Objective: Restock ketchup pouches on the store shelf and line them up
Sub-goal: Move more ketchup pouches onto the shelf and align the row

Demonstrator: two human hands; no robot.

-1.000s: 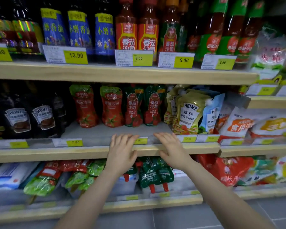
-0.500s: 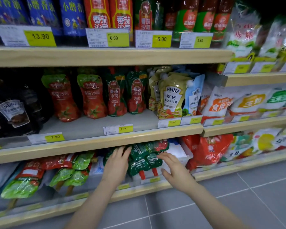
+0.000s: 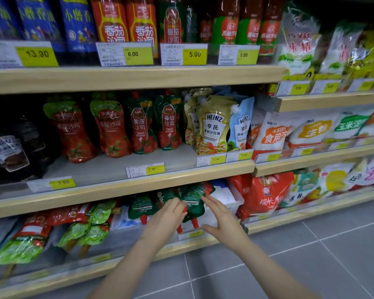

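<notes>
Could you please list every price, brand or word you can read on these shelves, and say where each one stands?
"13.90": top shelf tag
"6.00": tag
"5.00": tag
"5.50": tag
"7.90": middle shelf tags and
"12.00": tag
"HEINZ": yellow pouch
"TOMATO KETCHUP": green-red pouch
Bottom shelf tags and the pouches at the hands: too blurred.

Yellow price tags along the top shelf edge: 13.90 tag [image 3: 37,54], 6.00 tag [image 3: 132,54], 5.00 tag [image 3: 194,54], 5.50 tag [image 3: 243,55]. On the middle shelf edge: two 7.90 tags [image 3: 63,182] and two 12.00 tags [image 3: 216,159]. "HEINZ" printed on a yellow-green pouch [image 3: 214,124], a blue pouch [image 3: 242,126] and a dark pouch [image 3: 7,147]. "TOMATO KETCHUP" on two green-and-red pouches [image 3: 170,124].
</notes>
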